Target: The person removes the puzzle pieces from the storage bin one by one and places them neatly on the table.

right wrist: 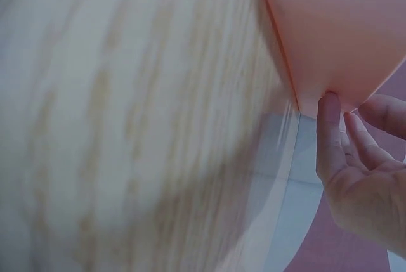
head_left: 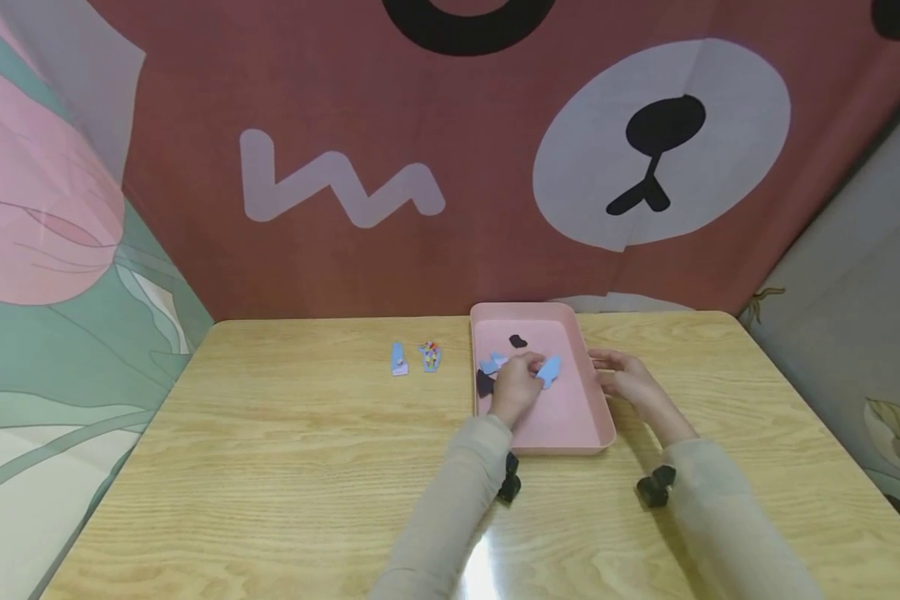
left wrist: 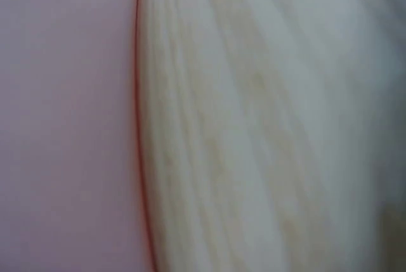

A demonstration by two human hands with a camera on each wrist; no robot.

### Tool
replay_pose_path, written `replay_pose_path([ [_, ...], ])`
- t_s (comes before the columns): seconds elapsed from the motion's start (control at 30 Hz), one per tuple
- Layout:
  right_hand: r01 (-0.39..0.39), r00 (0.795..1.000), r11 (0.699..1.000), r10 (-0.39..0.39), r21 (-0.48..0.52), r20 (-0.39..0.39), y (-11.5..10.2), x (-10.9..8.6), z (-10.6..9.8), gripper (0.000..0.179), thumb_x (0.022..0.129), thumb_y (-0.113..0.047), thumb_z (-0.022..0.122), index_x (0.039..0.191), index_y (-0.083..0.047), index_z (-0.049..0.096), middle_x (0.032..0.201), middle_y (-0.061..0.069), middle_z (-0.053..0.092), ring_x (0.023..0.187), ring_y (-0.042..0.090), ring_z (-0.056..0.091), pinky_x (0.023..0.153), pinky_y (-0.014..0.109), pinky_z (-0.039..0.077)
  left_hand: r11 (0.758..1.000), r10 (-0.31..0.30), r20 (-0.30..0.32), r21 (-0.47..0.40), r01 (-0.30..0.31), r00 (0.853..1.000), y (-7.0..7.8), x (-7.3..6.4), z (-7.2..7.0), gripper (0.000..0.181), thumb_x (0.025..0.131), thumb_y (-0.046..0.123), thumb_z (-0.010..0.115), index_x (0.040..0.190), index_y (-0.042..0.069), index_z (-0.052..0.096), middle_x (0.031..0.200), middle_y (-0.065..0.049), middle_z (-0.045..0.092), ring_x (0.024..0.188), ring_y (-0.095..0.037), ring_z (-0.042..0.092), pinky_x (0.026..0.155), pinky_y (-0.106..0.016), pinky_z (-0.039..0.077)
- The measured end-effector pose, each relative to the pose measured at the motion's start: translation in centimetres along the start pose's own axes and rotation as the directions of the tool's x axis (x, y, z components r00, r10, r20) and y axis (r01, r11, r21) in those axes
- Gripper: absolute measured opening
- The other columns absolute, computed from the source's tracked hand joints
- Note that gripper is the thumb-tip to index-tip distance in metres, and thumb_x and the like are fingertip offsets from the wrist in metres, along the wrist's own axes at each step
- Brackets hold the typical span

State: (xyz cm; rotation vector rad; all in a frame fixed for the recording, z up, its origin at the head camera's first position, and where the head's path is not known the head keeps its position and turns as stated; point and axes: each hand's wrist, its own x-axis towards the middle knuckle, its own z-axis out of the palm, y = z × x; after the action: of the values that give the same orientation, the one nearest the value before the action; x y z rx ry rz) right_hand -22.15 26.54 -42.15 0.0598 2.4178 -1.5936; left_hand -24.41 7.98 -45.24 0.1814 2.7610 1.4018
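Observation:
My left hand (head_left: 517,388) reaches into a pink tray (head_left: 562,450), its fingers pinching a light-blue flat piece (head_left: 550,372). Beside and partly behind that hand lie more pale-blue pieces (head_left: 489,366) and a black piece (head_left: 484,383). Farther back in the tray is a small black piece (head_left: 518,341). The right hand (head_left: 630,382) touches the tray's right side with extended fingers. In the right wrist view, fingertips (right wrist: 330,110) rest against the tray's outer wall (right wrist: 336,37). Only the tray and tabletop show, blurred, in the left wrist view.
Left of the tray, two small items lie on the wooden table (head_left: 307,467): a blue and lilac piece (head_left: 398,360) and a blue piece with multicoloured bits (head_left: 431,357). A printed brown cloth (head_left: 345,275) hangs behind the table.

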Motion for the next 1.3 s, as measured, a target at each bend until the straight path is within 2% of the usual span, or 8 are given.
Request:
replay_pose_path([
  [0.3,0.001,1.000,1.000,-0.001,-0.016,-0.005,0.0,0.0,0.2,0.056,0.093,-0.002,0.047,0.144,0.010,0.028,0.141,0.036,0.036,0.094,0.001,0.057,0.079,0.014,0.051,0.982,0.026,-0.012,-0.187,-0.028,1.000,0.1,-0.3,-0.6,0.029,0.083,-0.002,0.060,0.110,0.007,0.070,0.096,-0.007,0.068,0.082,-0.012,0.060,0.071,-0.018,0.050],
  [0.43,0.002,1.000,1.000,-0.002,-0.027,-0.006,-0.1,-0.2,0.3,0.056,0.094,-0.004,0.048,0.144,0.010,0.028,0.141,0.035,0.036,0.096,0.003,0.057,0.079,0.015,0.050,0.956,-0.002,0.026,-0.293,0.009,1.000,0.5,-0.5,-1.2,0.029,0.086,0.001,0.059,0.114,0.006,0.067,0.101,-0.009,0.066,0.079,-0.012,0.061,0.064,-0.016,0.049],
  [0.67,0.005,1.000,1.000,-0.005,-0.024,-0.009,-0.3,-0.3,0.2,0.055,0.094,-0.002,0.047,0.144,0.011,0.028,0.141,0.035,0.036,0.094,0.000,0.056,0.077,0.013,0.050,0.918,-0.041,0.076,-0.392,0.067,0.996,1.8,-1.0,-2.6,0.028,0.089,0.004,0.060,0.116,0.004,0.065,0.107,-0.012,0.065,0.085,-0.016,0.063,0.069,-0.019,0.054],
  [0.8,-0.002,1.000,1.000,0.001,-0.025,-0.013,-0.2,-0.3,0.3,0.055,0.094,-0.002,0.046,0.144,0.010,0.028,0.141,0.035,0.036,0.093,0.000,0.056,0.079,0.014,0.050,0.890,-0.033,0.123,-0.448,0.085,0.992,2.2,-1.4,-3.5,0.031,0.090,0.003,0.059,0.121,0.003,0.061,0.109,-0.014,0.064,0.086,-0.028,0.066,0.071,-0.027,0.058],
  [0.93,-0.012,1.000,0.999,0.011,-0.035,-0.012,-0.1,-0.2,0.2,0.055,0.094,-0.003,0.045,0.145,0.009,0.028,0.142,0.034,0.036,0.094,0.001,0.056,0.080,0.016,0.050,0.875,-0.004,0.122,-0.480,0.062,0.992,2.2,-1.7,-4.7,0.034,0.088,-0.001,0.058,0.122,0.000,0.060,0.107,-0.017,0.064,0.086,-0.033,0.067,0.077,-0.039,0.059],
  [1.07,-0.017,1.000,0.999,0.016,-0.040,-0.008,-0.3,-0.4,0.2,0.055,0.095,-0.004,0.045,0.145,0.009,0.027,0.142,0.033,0.036,0.097,0.004,0.056,0.081,0.018,0.050,0.869,-0.006,0.084,-0.492,0.047,0.996,1.8,-1.6,-6.1,0.035,0.085,-0.003,0.059,0.120,-0.002,0.060,0.107,-0.019,0.064,0.084,-0.025,0.067,0.079,-0.041,0.059],
  [1.2,-0.024,1.000,0.999,0.024,-0.046,-0.010,-0.5,-0.5,0.2,0.054,0.095,-0.004,0.045,0.145,0.009,0.028,0.142,0.034,0.036,0.098,0.006,0.057,0.081,0.019,0.051,0.862,-0.029,0.069,-0.503,0.060,0.997,1.2,-1.8,-7.7,0.035,0.088,-0.002,0.058,0.122,0.000,0.059,0.110,-0.020,0.063,0.090,-0.032,0.067,0.079,-0.042,0.059],
  [1.3,-0.021,1.000,0.999,0.020,-0.044,-0.009,-0.5,-0.5,0.3,0.054,0.095,-0.003,0.044,0.144,0.009,0.028,0.141,0.034,0.037,0.098,0.007,0.058,0.080,0.019,0.052,0.863,-0.039,0.050,-0.501,0.059,0.998,0.5,-2.1,-9.1,0.034,0.089,0.000,0.058,0.123,-0.001,0.058,0.112,-0.020,0.062,0.088,-0.027,0.064,0.079,-0.040,0.059],
])
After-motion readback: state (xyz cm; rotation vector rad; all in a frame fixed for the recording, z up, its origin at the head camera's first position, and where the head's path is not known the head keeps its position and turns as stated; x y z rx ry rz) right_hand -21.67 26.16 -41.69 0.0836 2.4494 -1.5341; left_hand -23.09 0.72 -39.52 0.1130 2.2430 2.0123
